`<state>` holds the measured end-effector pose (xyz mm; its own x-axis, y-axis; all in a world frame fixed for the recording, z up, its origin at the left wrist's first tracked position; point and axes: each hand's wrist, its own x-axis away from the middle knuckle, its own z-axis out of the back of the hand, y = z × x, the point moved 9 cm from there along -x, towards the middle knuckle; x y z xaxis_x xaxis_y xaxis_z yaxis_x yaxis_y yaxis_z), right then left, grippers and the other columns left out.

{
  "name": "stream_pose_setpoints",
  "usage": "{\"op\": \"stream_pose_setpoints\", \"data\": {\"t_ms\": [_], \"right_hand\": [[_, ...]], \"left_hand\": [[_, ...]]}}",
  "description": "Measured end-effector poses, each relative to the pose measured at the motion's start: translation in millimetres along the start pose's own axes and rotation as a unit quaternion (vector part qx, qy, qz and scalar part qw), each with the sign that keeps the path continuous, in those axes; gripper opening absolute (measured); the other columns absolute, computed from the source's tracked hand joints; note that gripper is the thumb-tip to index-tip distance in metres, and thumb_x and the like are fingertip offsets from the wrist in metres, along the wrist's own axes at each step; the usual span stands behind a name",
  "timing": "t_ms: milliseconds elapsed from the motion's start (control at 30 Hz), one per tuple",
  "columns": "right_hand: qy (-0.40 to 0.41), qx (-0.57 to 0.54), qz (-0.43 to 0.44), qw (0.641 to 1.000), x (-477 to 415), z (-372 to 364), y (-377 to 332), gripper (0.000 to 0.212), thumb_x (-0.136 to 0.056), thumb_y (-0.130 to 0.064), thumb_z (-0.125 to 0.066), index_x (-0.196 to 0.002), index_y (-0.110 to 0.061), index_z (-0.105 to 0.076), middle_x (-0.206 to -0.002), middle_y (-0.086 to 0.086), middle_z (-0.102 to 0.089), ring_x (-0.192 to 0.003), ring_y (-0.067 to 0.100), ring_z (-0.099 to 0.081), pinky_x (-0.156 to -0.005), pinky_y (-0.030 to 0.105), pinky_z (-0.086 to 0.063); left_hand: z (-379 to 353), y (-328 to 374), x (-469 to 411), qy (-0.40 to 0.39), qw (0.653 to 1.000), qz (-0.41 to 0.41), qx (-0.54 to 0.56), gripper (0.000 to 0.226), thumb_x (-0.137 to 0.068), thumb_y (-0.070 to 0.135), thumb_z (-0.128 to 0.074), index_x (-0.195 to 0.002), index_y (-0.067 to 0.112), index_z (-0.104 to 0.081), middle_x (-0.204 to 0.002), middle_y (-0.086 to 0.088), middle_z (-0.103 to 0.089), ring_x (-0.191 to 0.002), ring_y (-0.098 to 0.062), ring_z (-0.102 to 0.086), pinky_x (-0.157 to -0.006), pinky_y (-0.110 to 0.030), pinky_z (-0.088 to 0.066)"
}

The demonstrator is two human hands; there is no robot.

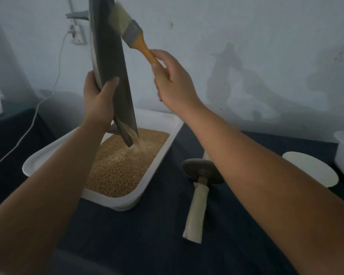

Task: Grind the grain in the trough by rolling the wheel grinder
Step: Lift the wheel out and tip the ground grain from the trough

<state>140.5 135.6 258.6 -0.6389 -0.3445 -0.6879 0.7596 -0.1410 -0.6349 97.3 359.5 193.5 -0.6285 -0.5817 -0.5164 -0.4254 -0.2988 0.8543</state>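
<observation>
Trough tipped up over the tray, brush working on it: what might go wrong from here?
1. The left hand grips the steeply tilted trough alone; a brush stroke from the right hand might twist it loose, and it could drop into the grain in the white tray.
2. The powder falling from the trough's lower end may drift past the rim onto the dark cloth.

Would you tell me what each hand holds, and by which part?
The left hand grips the upended trough around its lower half; right hand holds the brush by its handle.
</observation>
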Motion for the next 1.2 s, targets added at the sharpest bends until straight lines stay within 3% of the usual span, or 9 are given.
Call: {"op": "stream_pose_setpoints", "data": {"t_ms": [267, 400, 500, 600, 700, 800, 1033, 1100, 1200], "right_hand": [[0.069, -0.004, 0.029, 0.997, -15.9, -34.9, -1.0, 0.036, -0.114, -0.024, -0.044, -0.147, -0.012, -0.054, -0.120, -0.007, -0.067, -0.086, -0.004, -0.060, -0.077, 0.003, -0.048], [-0.075, 0.070, 0.030, 0.994, -15.4, -58.9, 4.5, 0.041, -0.115, -0.026, -0.043, -0.154, -0.018, -0.052, -0.136, 0.000, -0.068, -0.114, 0.010, -0.066, -0.091, 0.013, -0.048], [-0.181, 0.142, 0.029, 0.973, 2.5, -66.0, 20.1, 0.037, -0.114, -0.029, -0.045, -0.147, -0.025, -0.060, -0.118, -0.003, -0.074, -0.090, 0.006, -0.067, -0.080, 0.020, -0.054], [-0.079, 0.108, 0.041, 0.990, 4.4, -31.4, 21.7, 0.036, -0.114, -0.030, -0.041, -0.145, -0.023, -0.058, -0.088, -0.008, -0.067, -0.067, 0.007, -0.061, -0.061, 0.025, -0.049], [0.020, 0.047, 0.039, 0.998, -6.9, -14.3, 9.7, 0.039, -0.115, -0.027, -0.039, -0.151, -0.016, -0.050, -0.106, -0.010, -0.065, -0.081, 0.000, -0.060, -0.071, 0.012, -0.049], [-0.051, 0.072, 0.007, 0.996, -13.7, -39.7, 6.1, 0.044, -0.115, -0.027, -0.039, -0.157, -0.016, -0.045, -0.139, -0.001, -0.064, -0.112, 0.001, -0.059, -0.085, 0.000, -0.039], [-0.343, 0.258, -0.008, 0.903, 46.9, -56.7, 47.2, 0.043, -0.115, -0.028, -0.040, -0.156, -0.033, -0.051, -0.155, -0.001, -0.056, -0.129, 0.020, -0.060, -0.101, 0.028, -0.042], [-0.359, 0.287, -0.013, 0.888, 50.4, -42.7, 51.1, 0.042, -0.114, -0.027, -0.042, -0.153, -0.035, -0.055, -0.158, -0.005, -0.054, -0.137, 0.019, -0.054, -0.104, 0.027, -0.036], [-0.273, 0.227, 0.002, 0.935, 31.6, -21.4, 32.6, 0.041, -0.113, -0.029, -0.043, -0.151, -0.035, -0.057, -0.152, -0.007, -0.059, -0.125, 0.017, -0.063, -0.098, 0.028, -0.044]], "left_hand": [[-12.6, -13.2, 5.3, -0.017, 0.997, 0.061, 0.038, 0.070, -0.078, 0.081, -0.071, -0.131, 0.036, -0.059, -0.119, 0.012, -0.073, -0.110, -0.015, -0.072, -0.096, -0.044, -0.061], [-11.2, -20.5, 4.6, -0.031, 0.996, 0.075, 0.048, 0.074, -0.080, 0.077, -0.072, -0.135, 0.030, -0.059, -0.123, 0.005, -0.073, -0.113, -0.021, -0.072, -0.098, -0.048, -0.059], [-6.5, -20.2, 1.2, -0.023, 0.996, 0.068, 0.044, 0.064, -0.078, 0.077, -0.074, -0.126, 0.035, -0.061, -0.119, 0.006, -0.073, -0.109, -0.018, -0.073, -0.095, -0.046, -0.061], [-4.8, -20.3, -1.4, -0.019, 0.998, 0.057, 0.036, 0.064, -0.075, 0.080, -0.074, -0.122, 0.038, -0.061, -0.115, 0.007, -0.073, -0.106, -0.015, -0.073, -0.091, -0.042, -0.063], [-9.9, -21.0, 1.4, -0.029, 0.997, 0.063, 0.023, 0.065, -0.073, 0.085, -0.072, -0.121, 0.044, -0.059, -0.114, 0.014, -0.073, -0.106, -0.013, -0.073, -0.092, -0.041, -0.062], [-16.9, -18.0, 3.4, -0.046, 0.997, 0.057, 0.028, 0.066, -0.079, 0.079, -0.072, -0.128, 0.036, -0.061, -0.118, 0.009, -0.074, -0.110, -0.018, -0.073, -0.095, -0.047, -0.061], [-8.8, 1.9, -3.1, -0.020, 0.999, 0.029, 0.039, 0.054, -0.076, 0.077, -0.075, -0.115, 0.042, -0.063, -0.106, 0.016, -0.075, -0.102, -0.011, -0.074, -0.090, -0.039, -0.063], [-4.2, 9.5, -7.6, -0.020, 0.999, 0.001, 0.029, 0.056, -0.078, 0.073, -0.077, -0.117, 0.036, -0.064, -0.106, 0.013, -0.075, -0.102, -0.012, -0.074, -0.088, -0.038, -0.063], [-4.0, 17.0, -8.9, -0.026, 0.999, -0.029, 0.009, 0.058, -0.081, 0.071, -0.076, -0.121, 0.031, -0.063, -0.108, 0.011, -0.074, -0.103, -0.012, -0.074, -0.085, -0.034, -0.063]]}}
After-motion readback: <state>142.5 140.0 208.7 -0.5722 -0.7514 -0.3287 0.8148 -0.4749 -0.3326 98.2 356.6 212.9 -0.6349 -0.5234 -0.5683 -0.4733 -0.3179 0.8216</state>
